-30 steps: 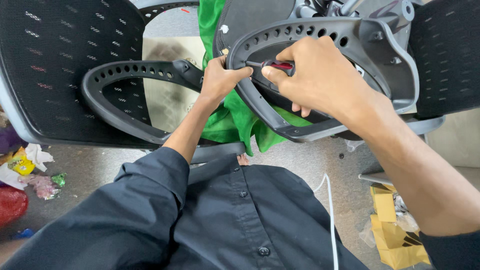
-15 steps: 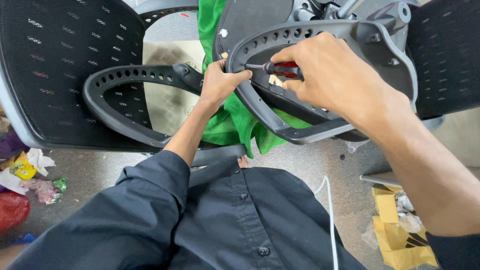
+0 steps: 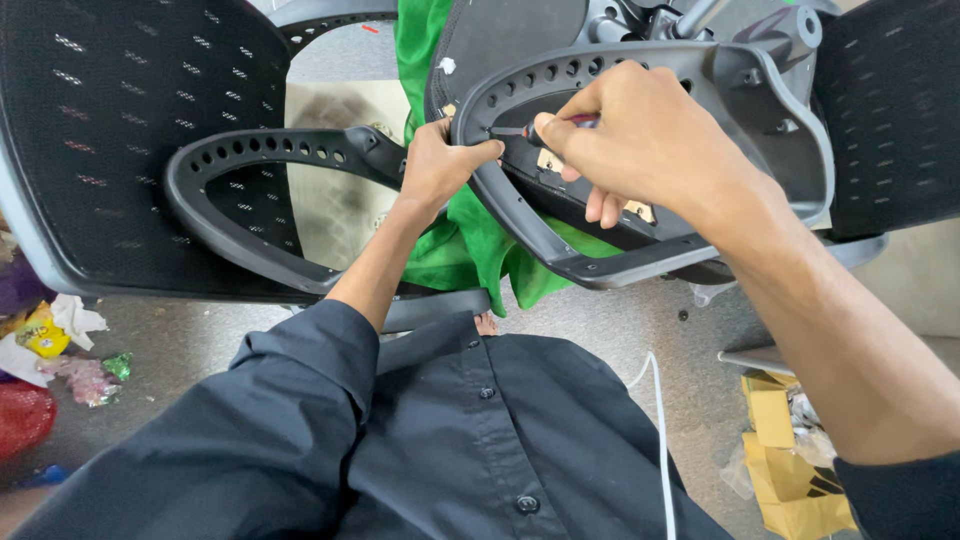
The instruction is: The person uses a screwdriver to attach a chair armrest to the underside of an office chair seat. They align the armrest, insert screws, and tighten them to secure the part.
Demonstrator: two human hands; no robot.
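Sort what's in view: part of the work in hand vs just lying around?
In use: left hand gripping the grey armrest loop; right hand holding the screwdriver against it.

Lying about: green cloth, yellow cardboard scraps, wrappers, white cable.

Grey speckled floor (image 3: 600, 330) fills the lower half of the frame. Lower left: crumpled wrappers and paper scraps (image 3: 50, 340) lie on it, white, yellow, pink and a bit of green, with a red bag (image 3: 22, 420) just below them at the left edge. Lower right: yellow cardboard pieces (image 3: 790, 450) with clear plastic scrap beside them. A white cable (image 3: 658, 420) runs down the floor at lower centre-right. Green cloth (image 3: 470, 250) hangs down at centre; whether it touches the floor cannot be told. Beige patch of floor (image 3: 330, 190) shows upper centre-left.
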